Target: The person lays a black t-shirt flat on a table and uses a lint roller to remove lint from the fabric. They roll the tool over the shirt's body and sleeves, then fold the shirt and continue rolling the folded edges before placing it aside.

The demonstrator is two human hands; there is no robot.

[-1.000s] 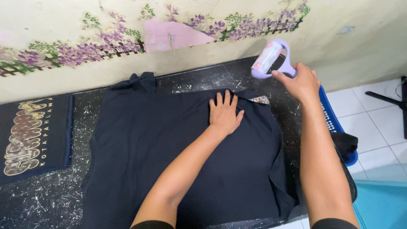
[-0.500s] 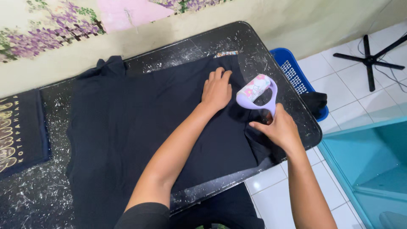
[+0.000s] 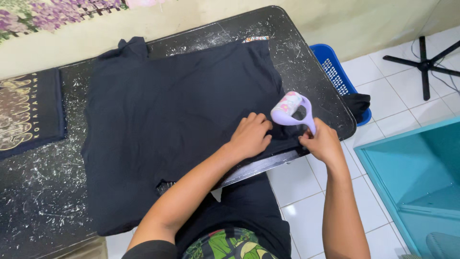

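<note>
Two hands: both worked at the near right edge of the table, close together.
Left hand [image 3: 251,135]: lay palm down, fingers loosely curled, pressing on the dark shirt [image 3: 177,115] near its right hem — gripping nothing.
Right hand [image 3: 322,142]: closed around the handle of the lilac lint roller [image 3: 292,109], just right of the left hand.
Lint roller: its flowered roll rested on the shirt's right edge, just beyond the left fingertips and between the two hands.
Dark shirt: spread flat over the black speckled table [image 3: 297,62], reaching from the hands out toward the wall.
Further out: a blue basket [image 3: 338,74] stood beside the table's right end — a folded dark printed garment [image 3: 28,112] lay at the far left.
</note>
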